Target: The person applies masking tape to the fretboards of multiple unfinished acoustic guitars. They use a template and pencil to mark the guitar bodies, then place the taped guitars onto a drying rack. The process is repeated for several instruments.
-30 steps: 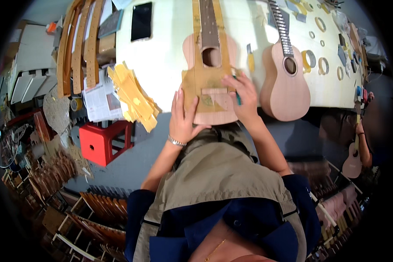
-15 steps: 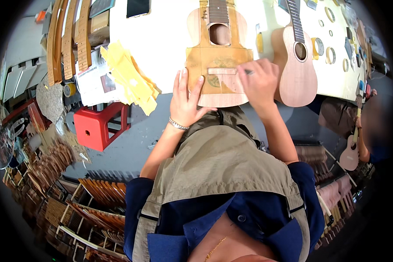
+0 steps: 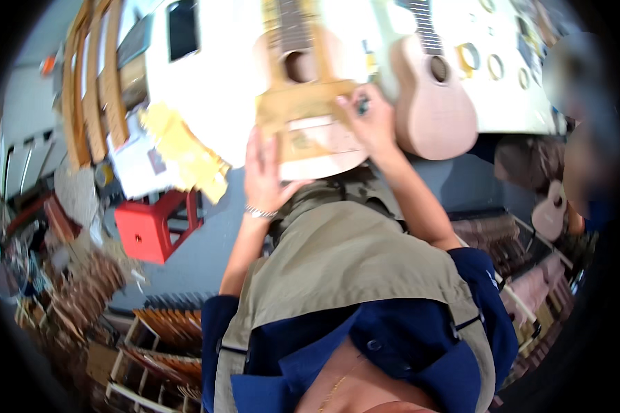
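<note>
A white worktop [image 3: 220, 103] spans the top of the view. On it, in the middle, lies an unfinished pale-wood ukulele body [image 3: 310, 117] with a round sound hole, its lower end reaching the near edge of the worktop. A flat tan wooden template [image 3: 303, 103] sits across its top, just below the sound hole. To its right lies a second unfinished ukulele [image 3: 434, 103], just beside the first. Bent wooden side strips [image 3: 93, 89] stand in a row at the left end of the worktop, and a crumpled yellow cloth [image 3: 182, 151] lies at the near edge, left of the first ukulele. Below that edge stands a red plastic stool [image 3: 155, 227] on the grey floor.

The left hand [image 3: 265, 172] lies flat, fingers spread, pressed on the lower left of the ukulele body. The right hand [image 3: 368, 120] rests on the template's right end, fingers curled around a small dark object [image 3: 362, 105] too blurred to identify.
</note>
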`<state>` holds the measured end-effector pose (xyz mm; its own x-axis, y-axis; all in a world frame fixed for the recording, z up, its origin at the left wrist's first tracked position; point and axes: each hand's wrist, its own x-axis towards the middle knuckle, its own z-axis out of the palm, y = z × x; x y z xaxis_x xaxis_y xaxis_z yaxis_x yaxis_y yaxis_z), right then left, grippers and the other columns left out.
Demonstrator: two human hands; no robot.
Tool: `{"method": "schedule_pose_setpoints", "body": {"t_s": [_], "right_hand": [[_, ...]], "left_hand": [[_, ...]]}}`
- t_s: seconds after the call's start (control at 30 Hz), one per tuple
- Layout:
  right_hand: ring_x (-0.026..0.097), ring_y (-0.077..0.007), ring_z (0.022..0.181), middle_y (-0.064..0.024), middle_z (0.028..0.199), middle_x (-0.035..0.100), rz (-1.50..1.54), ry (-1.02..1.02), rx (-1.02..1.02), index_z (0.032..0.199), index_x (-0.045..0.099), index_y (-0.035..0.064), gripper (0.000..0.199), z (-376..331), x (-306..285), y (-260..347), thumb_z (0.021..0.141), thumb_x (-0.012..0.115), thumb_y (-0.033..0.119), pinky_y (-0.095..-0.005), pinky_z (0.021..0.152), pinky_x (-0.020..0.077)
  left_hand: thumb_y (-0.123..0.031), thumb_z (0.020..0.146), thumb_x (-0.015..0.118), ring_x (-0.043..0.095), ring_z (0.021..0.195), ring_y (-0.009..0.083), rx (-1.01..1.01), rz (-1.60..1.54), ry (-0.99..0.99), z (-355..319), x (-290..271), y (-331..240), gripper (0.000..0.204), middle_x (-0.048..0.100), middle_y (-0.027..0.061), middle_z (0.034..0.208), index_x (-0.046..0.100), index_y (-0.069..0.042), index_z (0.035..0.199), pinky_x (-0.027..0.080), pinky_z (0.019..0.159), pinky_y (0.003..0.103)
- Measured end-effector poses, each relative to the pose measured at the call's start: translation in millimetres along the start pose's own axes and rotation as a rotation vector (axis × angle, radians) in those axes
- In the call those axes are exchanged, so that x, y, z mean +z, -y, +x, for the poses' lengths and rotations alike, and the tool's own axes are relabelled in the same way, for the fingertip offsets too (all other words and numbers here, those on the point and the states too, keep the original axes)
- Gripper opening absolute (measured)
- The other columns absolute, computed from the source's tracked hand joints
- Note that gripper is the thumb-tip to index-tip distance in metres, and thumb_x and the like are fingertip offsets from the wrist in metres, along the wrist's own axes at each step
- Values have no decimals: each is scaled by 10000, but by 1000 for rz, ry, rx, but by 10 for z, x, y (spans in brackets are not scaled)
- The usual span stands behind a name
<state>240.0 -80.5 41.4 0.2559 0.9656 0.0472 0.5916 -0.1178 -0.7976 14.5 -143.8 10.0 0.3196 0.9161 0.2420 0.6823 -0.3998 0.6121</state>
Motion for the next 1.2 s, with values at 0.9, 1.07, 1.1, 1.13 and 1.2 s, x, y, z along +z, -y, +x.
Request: {"method": "schedule_pose_setpoints", "body": {"t_s": [0.9,1.07,1.1,1.13,1.2], "right_hand": [[507,-370,1045,-173,1038,585,-666,-268,-69,847,517,74,149,1237,-4087,-3766,748,503,-36,-458,913,400],[479,-339,1149,-182,1136,558,-1010,-104,-127,920,555,97,137,1734,-3757,-3665,796,520,48,-478,1037,302],[477,-331,1157,-178,1135,562,-1101,-153,-109,933,570,105,137,1801,-3691,-3591,806,526,73,-474,1048,292],[484,-323,1148,-174,1116,569,-968,-141,-145,926,589,108,130,1870,-3624,-3519,809,533,96,-474,1052,288],[496,-309,1129,-166,1078,584,-701,-105,-208,913,627,112,130,1984,-3491,-3342,815,547,142,-474,1060,280]], "left_hand": [[-461,925,421,316,1294,390,-24,361,-160,893,1016,-2072,689,370,215,1381,292,49,1370,267,1052,478],[-463,928,421,328,1289,385,-105,376,-168,822,1084,-2171,670,383,219,1369,329,44,1357,278,1043,473],[-459,930,423,333,1285,384,-123,382,-176,788,1076,-2170,667,386,221,1366,327,44,1358,280,1041,469],[-456,929,426,333,1285,383,-137,364,-191,772,1069,-2165,667,386,221,1366,326,45,1358,278,1042,468],[-450,929,432,333,1284,383,-173,326,-216,732,1074,-2180,666,386,220,1367,325,47,1358,275,1044,466]]}}
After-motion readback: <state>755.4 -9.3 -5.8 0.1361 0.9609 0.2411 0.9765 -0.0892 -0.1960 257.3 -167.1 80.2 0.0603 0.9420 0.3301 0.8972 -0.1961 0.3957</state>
